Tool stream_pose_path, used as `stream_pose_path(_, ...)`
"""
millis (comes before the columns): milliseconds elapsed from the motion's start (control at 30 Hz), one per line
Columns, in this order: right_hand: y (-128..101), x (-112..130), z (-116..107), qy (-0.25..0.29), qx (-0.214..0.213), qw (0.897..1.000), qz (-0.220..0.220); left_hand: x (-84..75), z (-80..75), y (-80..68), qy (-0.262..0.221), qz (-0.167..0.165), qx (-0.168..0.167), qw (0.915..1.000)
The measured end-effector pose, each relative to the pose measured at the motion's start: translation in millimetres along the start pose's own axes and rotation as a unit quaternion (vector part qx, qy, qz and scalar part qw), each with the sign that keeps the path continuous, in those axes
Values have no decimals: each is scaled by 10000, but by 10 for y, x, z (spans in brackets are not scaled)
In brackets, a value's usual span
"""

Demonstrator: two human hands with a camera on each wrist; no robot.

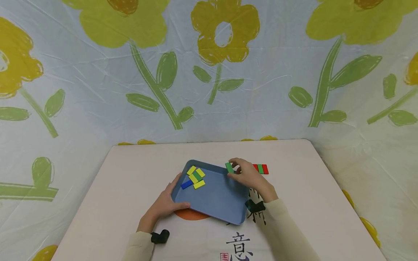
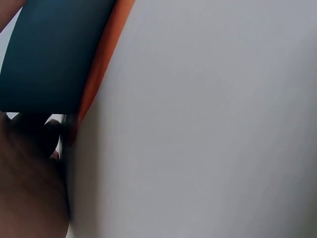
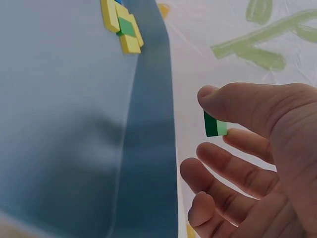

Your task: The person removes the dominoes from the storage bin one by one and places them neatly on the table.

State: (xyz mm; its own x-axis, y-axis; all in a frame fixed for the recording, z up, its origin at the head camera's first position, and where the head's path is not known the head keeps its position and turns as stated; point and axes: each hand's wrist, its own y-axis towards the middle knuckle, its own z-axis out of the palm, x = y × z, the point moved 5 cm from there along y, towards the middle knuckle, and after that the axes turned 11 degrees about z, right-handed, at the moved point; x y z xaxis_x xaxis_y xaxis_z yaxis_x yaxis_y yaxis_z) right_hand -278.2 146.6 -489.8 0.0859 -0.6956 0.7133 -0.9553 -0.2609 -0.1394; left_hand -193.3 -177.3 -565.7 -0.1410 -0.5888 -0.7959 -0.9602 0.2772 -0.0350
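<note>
A blue-grey tray (image 1: 217,197) lies at a slant on the table, with several yellow, green and blue blocks (image 1: 199,184) grouped at its left end. My left hand (image 1: 164,203) holds the tray's left side, thumb along the near rim and fingers along the outer left edge. In the left wrist view the tray's dark side (image 2: 54,54) shows beside the hand. Above the tray's far right rim, my right hand (image 1: 245,172) pinches a green block (image 1: 229,167) between thumb and finger. The right wrist view shows that green block (image 3: 212,124) just outside the tray wall.
Beyond the right hand, a short row of red and green blocks (image 1: 262,169) lies on the table. Under the tray is a white cloth with black brush characters (image 1: 240,244) and an orange disc (image 1: 191,215). A flower-patterned sheet (image 1: 241,119) hangs behind the table.
</note>
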Motion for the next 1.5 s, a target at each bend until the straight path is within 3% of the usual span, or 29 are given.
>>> stream_pose_path(133,-37,-36,-46,-33,16,10000,-82,-9,-24,-6,4,60,-88,9999)
stream_pose_path(300,-83,-95,-96,-38,69,10000,-59,-64,-54,6,96,368,-252,9990)
stream_pose_path(633,-167,-243,-275,-155,-173,9997,-15,-132,-79,24,40,786,-551,9954)
stream_pose_path(1000,-200,-495,-493,-473,-629,9969,-16,-17,-57,25,-373,354,-260,9983)
stream_pose_path(1500,-198,-974,-563,-523,-845,9934,572,47,-65,33,-590,435,-195,9971)
